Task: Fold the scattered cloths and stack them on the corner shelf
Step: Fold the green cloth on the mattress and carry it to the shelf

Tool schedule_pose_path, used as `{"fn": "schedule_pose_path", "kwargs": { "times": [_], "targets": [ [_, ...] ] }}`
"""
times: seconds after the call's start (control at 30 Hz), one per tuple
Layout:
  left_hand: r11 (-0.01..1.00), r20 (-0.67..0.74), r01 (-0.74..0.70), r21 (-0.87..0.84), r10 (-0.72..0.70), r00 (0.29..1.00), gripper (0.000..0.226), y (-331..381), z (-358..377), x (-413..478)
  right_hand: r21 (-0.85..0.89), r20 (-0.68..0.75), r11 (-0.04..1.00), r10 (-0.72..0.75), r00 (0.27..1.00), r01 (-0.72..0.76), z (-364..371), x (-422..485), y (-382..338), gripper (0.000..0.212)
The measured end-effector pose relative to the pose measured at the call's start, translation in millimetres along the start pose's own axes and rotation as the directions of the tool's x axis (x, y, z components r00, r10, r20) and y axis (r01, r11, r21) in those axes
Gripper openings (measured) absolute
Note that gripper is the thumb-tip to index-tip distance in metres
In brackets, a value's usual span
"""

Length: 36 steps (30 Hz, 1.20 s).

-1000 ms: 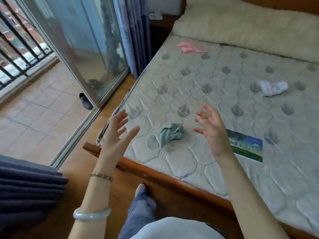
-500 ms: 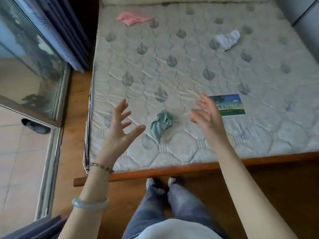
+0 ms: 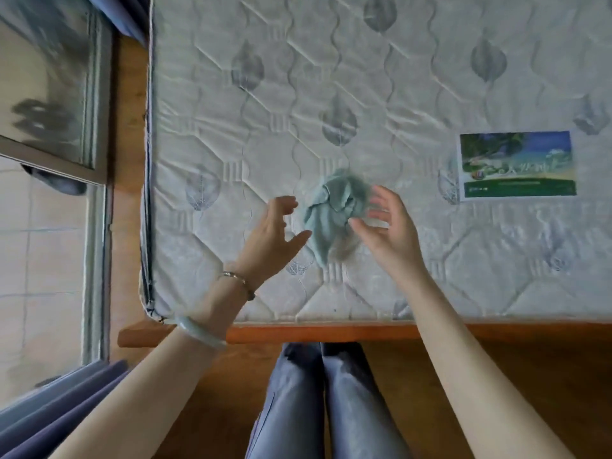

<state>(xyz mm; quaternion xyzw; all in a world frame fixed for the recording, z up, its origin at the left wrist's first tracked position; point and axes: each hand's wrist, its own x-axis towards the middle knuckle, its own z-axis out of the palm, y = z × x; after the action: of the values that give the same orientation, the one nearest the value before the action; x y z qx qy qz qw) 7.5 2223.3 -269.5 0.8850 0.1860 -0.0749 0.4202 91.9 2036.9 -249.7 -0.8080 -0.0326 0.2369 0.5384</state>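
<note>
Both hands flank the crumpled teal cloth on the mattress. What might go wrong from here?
The teal cloth is bunched, its corners hard to pick out, so the left hand and right hand may grab inner folds and fold it crooked. It lies near the mattress edge by the wooden bed frame; a loose pull might drop it on the floor.
</note>
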Motion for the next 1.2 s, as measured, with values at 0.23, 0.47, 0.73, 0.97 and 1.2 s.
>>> {"fn": "schedule_pose_path", "kwargs": {
  "times": [0.23, 0.47, 0.73, 0.97, 1.2],
  "targets": [
    [0.980, 0.041, 0.200, 0.009, -0.201, 0.979, 0.055, -59.8, 83.1, 67.7, -0.216, -0.001, 0.976, -0.008, 1.000, 0.007, 44.0, 78.6, 97.1, 0.043],
    [0.932, -0.031, 0.362, -0.018, -0.362, 0.932, 0.036, -85.8, 106.2, 97.3, -0.520, 0.029, 0.854, 0.005, 1.000, 0.011, 69.6, 119.6, 131.2, 0.045],
    [0.927, -0.149, 0.321, -0.195, -0.352, 0.924, 0.014, -70.5, 85.7, 94.5, -0.601, -0.095, 0.799, -0.048, 0.994, -0.019, 54.8, 121.4, 127.2, 0.015],
    [0.988, -0.046, 0.101, -0.117, -0.107, 0.993, 0.012, -42.9, 49.2, 89.0, -0.488, 0.049, 0.873, 0.006, 0.999, 0.019, 73.2, 116.1, 101.0, 0.044],
    [0.996, -0.102, 0.006, -0.087, -0.015, 0.995, 0.015, -32.5, 36.4, 88.4, -0.004, 0.255, 0.969, 0.239, 0.937, -0.246, 75.2, 107.7, 73.2, 0.023]
  ]
}}
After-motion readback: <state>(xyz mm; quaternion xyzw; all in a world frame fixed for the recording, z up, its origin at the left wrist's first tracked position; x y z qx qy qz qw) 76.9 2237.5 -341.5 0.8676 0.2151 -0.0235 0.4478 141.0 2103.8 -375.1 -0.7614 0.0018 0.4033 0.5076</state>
